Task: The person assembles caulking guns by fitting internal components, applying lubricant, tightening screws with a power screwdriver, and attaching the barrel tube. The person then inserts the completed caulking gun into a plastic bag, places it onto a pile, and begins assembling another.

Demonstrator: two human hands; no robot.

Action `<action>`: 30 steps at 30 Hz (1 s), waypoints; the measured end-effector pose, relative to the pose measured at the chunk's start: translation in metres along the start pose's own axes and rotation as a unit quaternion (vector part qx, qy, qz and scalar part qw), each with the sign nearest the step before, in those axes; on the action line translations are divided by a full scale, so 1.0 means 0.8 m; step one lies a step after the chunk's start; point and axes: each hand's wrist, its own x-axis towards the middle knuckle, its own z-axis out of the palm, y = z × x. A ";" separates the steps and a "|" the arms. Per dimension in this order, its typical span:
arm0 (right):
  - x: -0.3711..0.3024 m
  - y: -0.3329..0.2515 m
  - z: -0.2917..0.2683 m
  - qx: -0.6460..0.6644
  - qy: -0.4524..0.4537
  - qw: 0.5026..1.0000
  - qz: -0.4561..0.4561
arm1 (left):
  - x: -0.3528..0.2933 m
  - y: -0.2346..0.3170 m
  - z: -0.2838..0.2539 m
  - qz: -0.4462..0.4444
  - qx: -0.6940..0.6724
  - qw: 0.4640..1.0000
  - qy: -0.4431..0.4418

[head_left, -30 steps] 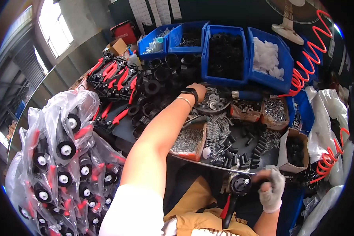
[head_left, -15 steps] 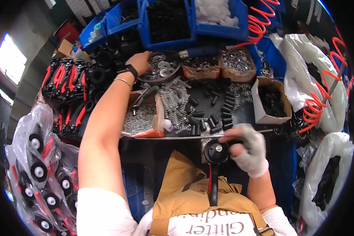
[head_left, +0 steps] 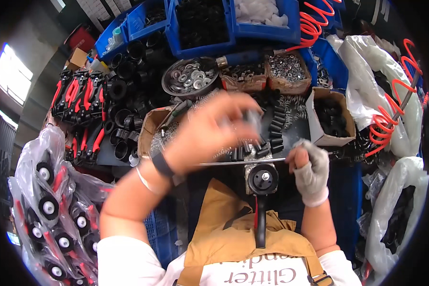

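Blurred by motion, my left hand (head_left: 219, 126) is over the middle of the table, thumb and fingers around a smeared grey piece that looks like a washer (head_left: 252, 119). My right hand (head_left: 310, 171), in a pale fingerless glove, is at the table's front edge with its fingers curled closed; what they hold, if anything, is hidden. Between the hands, a black round part (head_left: 263, 179) with a metal bolt end at its centre sits on a metal block. Its black handle (head_left: 260, 221) with a red strip points toward me. A round dish of washers (head_left: 191, 78) stands beyond my left hand.
Behind the dish lies a blue-handled tool (head_left: 243, 59), beside a box of small metal parts (head_left: 287, 66). Black tubes (head_left: 276, 126) and springs lie mid-table. Blue bins (head_left: 200, 47) line the back. Red-and-black parts (head_left: 83, 100) are at left, a box of black pieces (head_left: 330, 114) right.
My left hand has come out of the washer dish, toward me and to the right. My right hand has moved off the black round part, slightly to the right.
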 end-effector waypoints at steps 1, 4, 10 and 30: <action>0.010 -0.002 0.004 0.013 0.025 1.000 -0.003 | -0.032 0.004 0.030 -0.011 0.016 0.999 -0.040; 0.059 -0.010 0.010 0.008 0.033 0.999 -0.019 | -0.090 -0.027 0.089 -0.055 0.027 0.998 -0.009; 0.174 0.014 0.000 -0.238 -0.007 0.966 -0.102 | -0.107 -0.049 0.115 -0.077 -0.009 0.994 0.075; 0.318 0.140 0.008 -0.665 -0.228 0.702 0.116 | -0.111 -0.070 0.119 -0.045 -0.033 0.991 0.123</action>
